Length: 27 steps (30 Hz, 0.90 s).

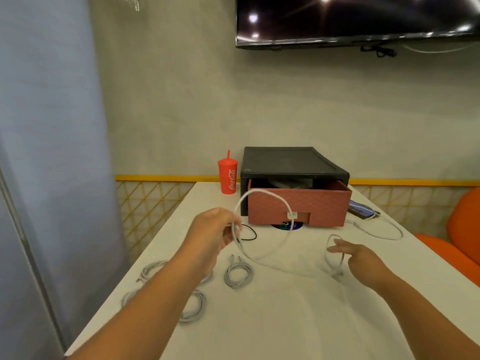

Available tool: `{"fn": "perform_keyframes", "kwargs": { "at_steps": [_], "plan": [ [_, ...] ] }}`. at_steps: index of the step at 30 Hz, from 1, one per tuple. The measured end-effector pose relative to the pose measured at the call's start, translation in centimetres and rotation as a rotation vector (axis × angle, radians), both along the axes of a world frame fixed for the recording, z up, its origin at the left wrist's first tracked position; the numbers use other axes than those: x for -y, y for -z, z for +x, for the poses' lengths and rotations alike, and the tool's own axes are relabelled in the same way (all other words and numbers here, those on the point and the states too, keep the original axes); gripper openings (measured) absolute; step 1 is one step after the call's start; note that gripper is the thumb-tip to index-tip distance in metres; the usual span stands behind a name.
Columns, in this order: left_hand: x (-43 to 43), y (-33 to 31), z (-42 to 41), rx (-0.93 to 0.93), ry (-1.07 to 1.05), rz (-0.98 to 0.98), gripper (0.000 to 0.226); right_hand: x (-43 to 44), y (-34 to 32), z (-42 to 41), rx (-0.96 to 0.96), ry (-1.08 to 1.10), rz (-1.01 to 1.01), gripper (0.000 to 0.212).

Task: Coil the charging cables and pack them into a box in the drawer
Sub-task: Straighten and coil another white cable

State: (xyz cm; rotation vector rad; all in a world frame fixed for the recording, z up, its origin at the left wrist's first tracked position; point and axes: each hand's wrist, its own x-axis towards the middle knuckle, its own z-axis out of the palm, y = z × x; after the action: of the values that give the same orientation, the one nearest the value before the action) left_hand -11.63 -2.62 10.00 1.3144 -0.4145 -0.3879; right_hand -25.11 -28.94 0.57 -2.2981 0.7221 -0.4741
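Cable [260, 190] loop pinched in raised left hand [213, 229] grip; right hand [363, 258] blurred, seemingly pinching other end.

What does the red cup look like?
The red cup looks like plastic, with a lid, a red straw poking straight up and white Coca-Cola writing down its side. It stands upright at the far end of the white table, just left of the black drawer case. Nothing holds it.
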Motion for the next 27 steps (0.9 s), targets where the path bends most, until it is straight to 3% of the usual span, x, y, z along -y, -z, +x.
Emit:
{"fn": "perform_keyframes", "kwargs": {
  "at_steps": [3,6,8,10,13,16,21,25,27],
  "plan": [
    [0.2,2.3,-0.9,-0.075,0.016,-0.019,0.02,-0.6,-0.2,0.0,-0.037,0.06,-0.134,0.066],
    [0.3,3.9,-1.7,-0.16,0.007,-0.073,0.022,-4.4,-2.5,0.6,0.386,0.174,-0.074,0.051],
    [0.5,4.7,-2.2,-0.214,0.008,-0.111,0.021,-8.3,-4.1,0.8,0.522,0.002,0.019,0.035],
    [0.5,5.2,-2.7,-0.257,0.023,-0.148,0.02,-12.2,-4.6,1.1,0.385,-0.267,0.053,0.015],
    [0.5,5.6,-2.8,-0.366,0.025,-0.235,0.017,-15.1,-3.2,2.4,0.035,-0.427,-0.2,0.044],
    [0.2,5.8,-2.6,-0.45,0.03,-0.318,0.014,-15.5,-1.9,3.4,0.099,-0.333,-0.26,0.038],
    [-0.3,6.4,-2.2,-0.317,0.086,-0.216,0.015,-15.2,-1.5,4.0,0.233,-0.342,-0.053,0.018],
    [-0.1,8.3,-3.0,-0.066,0.215,0.051,0.021,-14.6,-2.7,4.1,0.401,-0.318,0.275,0.03],
    [0.1,9.3,-3.8,0.104,0.25,0.181,0.012,-14.6,-3.2,4.2,0.416,-0.321,0.355,0.03]
  ]
}}
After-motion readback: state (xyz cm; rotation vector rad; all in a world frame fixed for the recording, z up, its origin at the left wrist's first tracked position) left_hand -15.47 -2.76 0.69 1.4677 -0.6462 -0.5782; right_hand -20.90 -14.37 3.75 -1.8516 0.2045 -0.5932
